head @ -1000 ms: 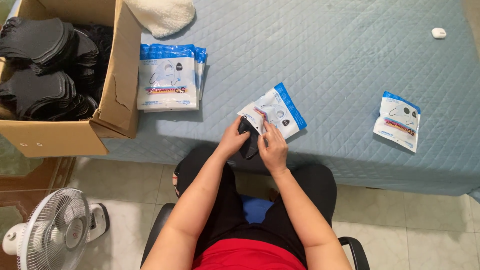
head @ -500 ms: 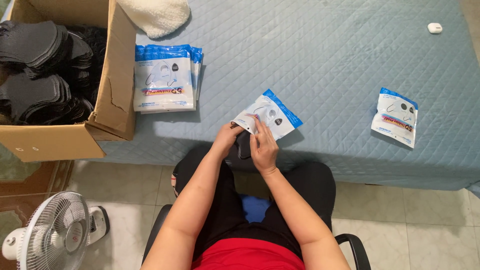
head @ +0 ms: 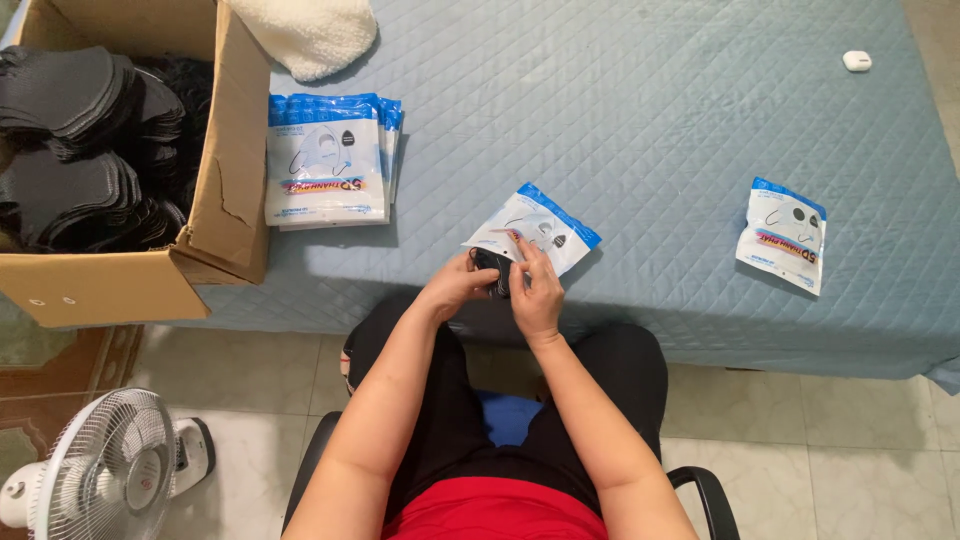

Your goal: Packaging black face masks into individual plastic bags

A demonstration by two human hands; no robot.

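Black mask (head: 490,272) sits at the bed's (head: 700,130) near edge, pinched in the left hand (head: 455,285) and half inside the white-and-blue pouch (head: 535,228). Pouch runs diagonally away to the right; the right hand (head: 537,290) steadies its open mouth, fingers closed on it.

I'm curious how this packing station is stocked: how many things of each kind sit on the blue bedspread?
Stack of pouches: 1
Single pouches: 2, one in both hands, one lying apart
Cardboard box of black masks: 1
White fleece: 1
Small white case: 1
Total: 6
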